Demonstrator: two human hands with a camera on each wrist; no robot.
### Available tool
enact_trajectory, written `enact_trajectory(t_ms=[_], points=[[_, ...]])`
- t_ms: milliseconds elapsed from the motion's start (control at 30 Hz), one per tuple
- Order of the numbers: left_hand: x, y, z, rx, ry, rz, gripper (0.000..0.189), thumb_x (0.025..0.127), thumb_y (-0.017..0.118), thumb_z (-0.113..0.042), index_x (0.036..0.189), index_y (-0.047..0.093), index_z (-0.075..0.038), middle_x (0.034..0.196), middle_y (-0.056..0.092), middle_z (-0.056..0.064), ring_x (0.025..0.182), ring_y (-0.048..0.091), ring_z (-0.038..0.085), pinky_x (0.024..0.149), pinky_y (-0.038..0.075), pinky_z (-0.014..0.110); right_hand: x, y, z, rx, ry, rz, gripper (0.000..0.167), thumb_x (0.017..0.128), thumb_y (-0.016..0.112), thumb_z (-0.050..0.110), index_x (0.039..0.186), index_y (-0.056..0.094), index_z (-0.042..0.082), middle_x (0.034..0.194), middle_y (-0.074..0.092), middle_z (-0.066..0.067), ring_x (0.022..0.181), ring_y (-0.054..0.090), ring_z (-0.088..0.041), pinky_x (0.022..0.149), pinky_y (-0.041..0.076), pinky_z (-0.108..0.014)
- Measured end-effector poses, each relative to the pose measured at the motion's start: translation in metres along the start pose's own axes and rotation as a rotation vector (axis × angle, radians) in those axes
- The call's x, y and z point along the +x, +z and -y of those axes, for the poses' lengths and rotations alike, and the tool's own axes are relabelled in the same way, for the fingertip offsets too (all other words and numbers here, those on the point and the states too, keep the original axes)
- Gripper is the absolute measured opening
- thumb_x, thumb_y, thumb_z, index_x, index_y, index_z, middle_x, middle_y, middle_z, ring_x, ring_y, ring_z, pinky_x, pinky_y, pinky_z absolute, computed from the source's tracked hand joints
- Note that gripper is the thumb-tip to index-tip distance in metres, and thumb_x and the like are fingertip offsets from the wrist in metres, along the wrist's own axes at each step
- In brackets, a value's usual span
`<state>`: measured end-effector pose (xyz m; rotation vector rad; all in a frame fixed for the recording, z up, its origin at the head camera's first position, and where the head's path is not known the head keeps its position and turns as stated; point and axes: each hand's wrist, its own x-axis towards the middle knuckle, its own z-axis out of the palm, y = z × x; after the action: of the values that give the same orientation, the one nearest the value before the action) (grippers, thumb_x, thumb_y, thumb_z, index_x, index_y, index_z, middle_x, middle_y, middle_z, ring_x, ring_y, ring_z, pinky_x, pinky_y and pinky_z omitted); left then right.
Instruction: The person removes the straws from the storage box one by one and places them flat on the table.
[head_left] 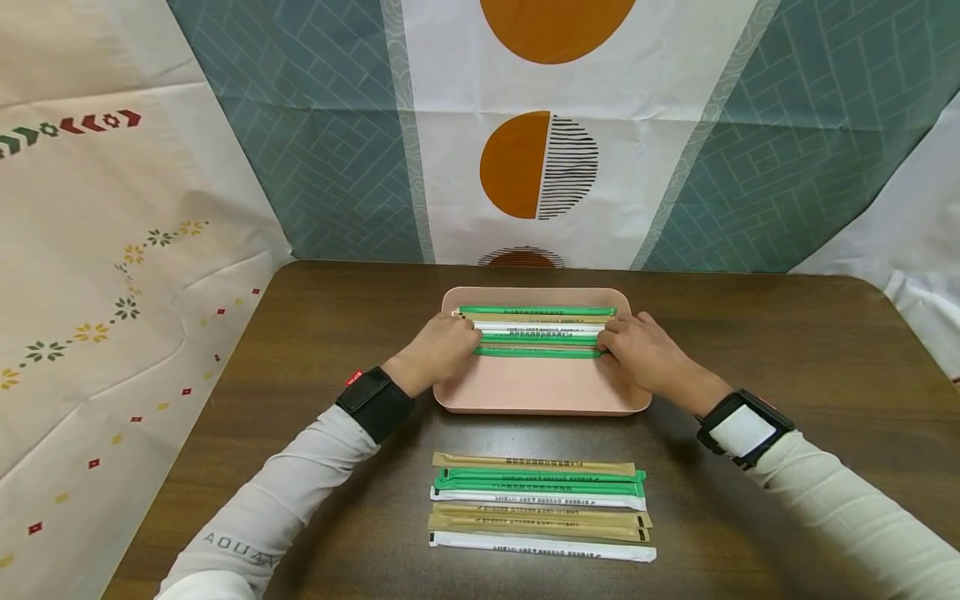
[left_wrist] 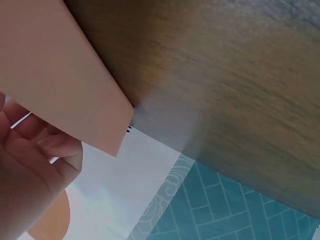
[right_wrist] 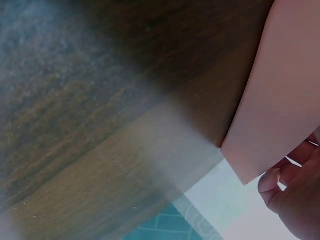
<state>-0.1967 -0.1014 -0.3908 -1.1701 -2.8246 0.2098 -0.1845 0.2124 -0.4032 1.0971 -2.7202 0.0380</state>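
Legibly, slim packets [head_left: 538, 328] marked "PLA", left sleeve [head_left: 262, 508] lettered "AQUA"

– What do we see behind the brown wooden table [head_left: 337, 317]?
– We see a hanging cloth [head_left: 630, 150] with 2 teal panels [head_left: 337, 150], 1 white strip [head_left: 450, 83] between them, and 3 round shapes [head_left: 512, 167] with orange.
– And at the left?
– There we find a cream cloth [head_left: 75, 283] with small flowers [head_left: 92, 332] and chevrons [head_left: 92, 122]. At the right we notice a white cloth [head_left: 915, 229] with folds.
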Motion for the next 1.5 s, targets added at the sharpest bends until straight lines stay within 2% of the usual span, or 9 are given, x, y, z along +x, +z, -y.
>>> enact_trajectory(t_ms=[233, 333, 567, 733, 1000, 1200, 1400, 1433, 1500], points=[[-0.005, 0.006, 0.000, -0.050, 0.022, -0.110, 0.010, 0.088, 0.065, -0.008, 0.079, 0.063, -0.005, 0.078, 0.063, 0.009, 0.077, 0.062, 0.027, 0.072, 0.048, 0.039, -0.001, -0.001, 0.000, 0.004, -0.008, -0.022, 0.016, 0.079, 0.079, 0.007, 0.075, 0.064, 0.010, 0.076, 0.056, -0.004, 0.074, 0.051, -0.022, 0.064, 0.031, -0.036], [-0.008, 0.007, -0.001, -0.062, 0.025, -0.129, 0.010, 0.087, 0.067, -0.011, 0.080, 0.063, -0.005, 0.079, 0.063, 0.009, 0.078, 0.063, 0.026, 0.073, 0.048, 0.040, -0.003, -0.003, 0.000, 0.007, -0.008, -0.035, 0.016, 0.078, 0.079, 0.007, 0.076, 0.064, 0.010, 0.075, 0.056, -0.004, 0.072, 0.051, -0.022, 0.063, 0.030, -0.035], [-0.019, 0.004, -0.005, -0.107, 0.036, -0.177, 0.006, 0.087, 0.065, -0.008, 0.081, 0.063, -0.005, 0.077, 0.062, 0.007, 0.073, 0.061, 0.020, 0.067, 0.048, 0.037, -0.010, -0.014, 0.008, 0.022, -0.002, -0.060, 0.016, 0.077, 0.079, 0.004, 0.077, 0.064, 0.008, 0.076, 0.057, -0.004, 0.070, 0.050, -0.022, 0.063, 0.031, -0.035], [-0.031, 0.001, -0.009, -0.142, 0.045, -0.225, 0.006, 0.088, 0.065, -0.008, 0.083, 0.062, -0.006, 0.077, 0.061, 0.006, 0.071, 0.059, 0.017, 0.065, 0.047, 0.037, -0.019, -0.023, 0.017, 0.034, -0.008, -0.123, 0.019, 0.075, 0.077, 0.001, 0.074, 0.060, 0.009, 0.073, 0.055, -0.002, 0.069, 0.049, -0.022, 0.063, 0.031, -0.035], [-0.046, -0.005, -0.018, -0.138, 0.076, -0.281, 0.007, 0.090, 0.065, -0.012, 0.086, 0.061, -0.007, 0.077, 0.059, 0.003, 0.072, 0.058, 0.015, 0.065, 0.045, 0.034, -0.034, -0.035, 0.028, 0.041, -0.036, -0.237, 0.022, 0.068, 0.077, -0.002, 0.072, 0.060, 0.010, 0.071, 0.055, -0.001, 0.066, 0.048, -0.019, 0.060, 0.028, -0.031], [-0.058, -0.012, -0.027, -0.132, 0.119, -0.330, 0.011, 0.087, 0.069, -0.012, 0.083, 0.060, -0.007, 0.074, 0.055, 0.002, 0.068, 0.055, 0.015, 0.062, 0.042, 0.032, -0.046, -0.044, 0.037, 0.044, -0.050, -0.268, 0.025, 0.063, 0.080, -0.002, 0.073, 0.061, 0.009, 0.071, 0.056, 0.000, 0.066, 0.048, -0.018, 0.059, 0.028, -0.032], [-0.072, -0.018, -0.037, -0.082, 0.162, -0.360, 0.013, 0.084, 0.073, -0.013, 0.083, 0.061, -0.008, 0.073, 0.056, 0.001, 0.067, 0.055, 0.015, 0.060, 0.037, 0.028, -0.060, -0.046, 0.049, 0.064, -0.072, -0.302, 0.027, 0.059, 0.081, 0.000, 0.076, 0.062, 0.009, 0.073, 0.058, 0.000, 0.066, 0.048, -0.018, 0.058, 0.032, -0.033], [-0.075, -0.019, -0.039, -0.070, 0.170, -0.361, 0.013, 0.084, 0.073, -0.013, 0.082, 0.061, -0.008, 0.073, 0.056, 0.001, 0.067, 0.055, 0.015, 0.060, 0.036, 0.028, -0.063, -0.045, 0.052, 0.070, -0.074, -0.304, 0.027, 0.059, 0.081, 0.000, 0.077, 0.063, 0.009, 0.074, 0.058, 0.000, 0.067, 0.049, -0.018, 0.058, 0.032, -0.033], [-0.081, -0.021, -0.043, -0.057, 0.186, -0.360, 0.014, 0.083, 0.074, -0.014, 0.082, 0.061, -0.009, 0.073, 0.056, 0.001, 0.067, 0.055, 0.015, 0.061, 0.035, 0.027, -0.069, -0.044, 0.057, 0.080, -0.079, -0.316, 0.010, 0.076, 0.073, 0.011, 0.077, 0.062, 0.009, 0.074, 0.058, 0.002, 0.066, 0.049, -0.017, 0.058, 0.032, -0.031]])
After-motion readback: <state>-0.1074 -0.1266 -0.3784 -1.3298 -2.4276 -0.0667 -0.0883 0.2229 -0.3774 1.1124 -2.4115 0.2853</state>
